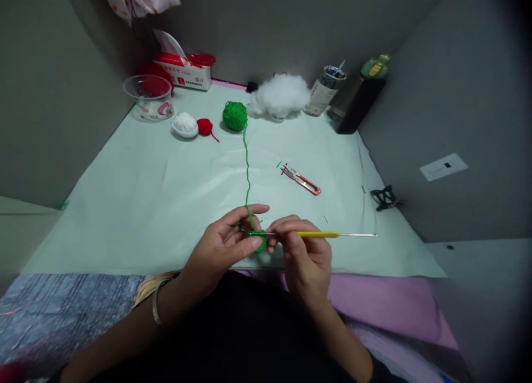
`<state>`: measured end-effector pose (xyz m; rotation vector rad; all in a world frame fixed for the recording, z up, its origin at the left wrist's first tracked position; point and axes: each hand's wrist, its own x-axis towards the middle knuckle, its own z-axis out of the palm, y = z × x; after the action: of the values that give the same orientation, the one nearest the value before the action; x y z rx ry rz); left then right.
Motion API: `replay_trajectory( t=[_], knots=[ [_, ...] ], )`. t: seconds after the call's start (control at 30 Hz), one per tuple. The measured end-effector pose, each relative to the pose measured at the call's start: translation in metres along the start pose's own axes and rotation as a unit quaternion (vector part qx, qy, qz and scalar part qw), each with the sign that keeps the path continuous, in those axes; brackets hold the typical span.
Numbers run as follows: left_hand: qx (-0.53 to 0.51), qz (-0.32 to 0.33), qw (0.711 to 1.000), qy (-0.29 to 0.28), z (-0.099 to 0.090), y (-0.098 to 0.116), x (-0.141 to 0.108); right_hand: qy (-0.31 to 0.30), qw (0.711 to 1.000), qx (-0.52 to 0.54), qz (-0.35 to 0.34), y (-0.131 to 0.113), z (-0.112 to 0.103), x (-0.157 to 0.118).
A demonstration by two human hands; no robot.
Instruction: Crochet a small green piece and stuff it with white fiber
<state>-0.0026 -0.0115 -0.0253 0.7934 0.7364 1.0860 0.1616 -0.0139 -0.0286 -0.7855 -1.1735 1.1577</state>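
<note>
Green yarn [247, 167] trails from its ball [235, 116] down the middle of the pale table cover [174, 183] to a small crocheted piece [261, 245], which I see near the front edge, pinched between the thumb and fingers of the left hand [228, 236]; the forefinger of that hand stretches outward by the strand. The right hand [305, 250] grips the yellow-handled crochet hook [319, 234] between thumb and curled fingers, one metal end at the stitches, the other pointing well out to the right. Orange-handled thread snips [301, 179] lie beyond that hand, with room between (snippets of yarn sit by their tips). Left of the strand, a broad stretch of cover spreads toward the side partition. White [185, 125] and red yarn balls [204, 127] sit side by side farther back. Toward the rear edge stand a tissue box [189, 75], fluffy white stuffing [280, 96] and a bottle [361, 100]. At the right edge is a black clip [385, 198], apart from the hook's free tip.
</note>
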Motion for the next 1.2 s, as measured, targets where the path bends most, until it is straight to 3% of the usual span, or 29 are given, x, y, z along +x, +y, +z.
replay_trajectory(
  t=[0.13,0.43,0.57,0.67,0.8,0.9,1.03,1.2],
  knots=[
    [-0.017,0.015,1.000,-0.005,0.002,-0.002,0.001,0.000,1.000,0.009,0.003,0.001,0.002,-0.002],
    [-0.113,-0.098,0.982,-0.112,-0.006,0.000,0.002,0.002,0.990,0.096,0.103,-0.004,-0.006,0.007],
    [-0.151,-0.099,0.978,-0.099,-0.009,-0.001,0.002,0.019,0.985,0.119,0.126,-0.004,-0.007,0.009],
    [-0.122,-0.094,0.984,-0.086,-0.006,-0.003,0.000,0.015,0.986,0.119,0.116,-0.001,-0.005,0.007],
    [-0.018,-0.049,0.999,-0.016,0.003,-0.007,-0.002,-0.021,1.000,0.002,0.010,0.003,-0.001,0.002],
    [0.023,-0.043,0.999,0.001,0.004,-0.006,-0.004,-0.003,0.997,-0.072,-0.042,0.005,-0.001,0.000],
    [0.050,-0.040,0.998,-0.005,-0.004,-0.003,-0.004,0.024,1.000,-0.013,0.011,0.005,-0.004,0.001],
    [0.011,-0.038,0.999,-0.011,-0.006,-0.003,-0.003,0.021,0.995,0.068,0.065,0.002,-0.001,0.005]
  ],
)
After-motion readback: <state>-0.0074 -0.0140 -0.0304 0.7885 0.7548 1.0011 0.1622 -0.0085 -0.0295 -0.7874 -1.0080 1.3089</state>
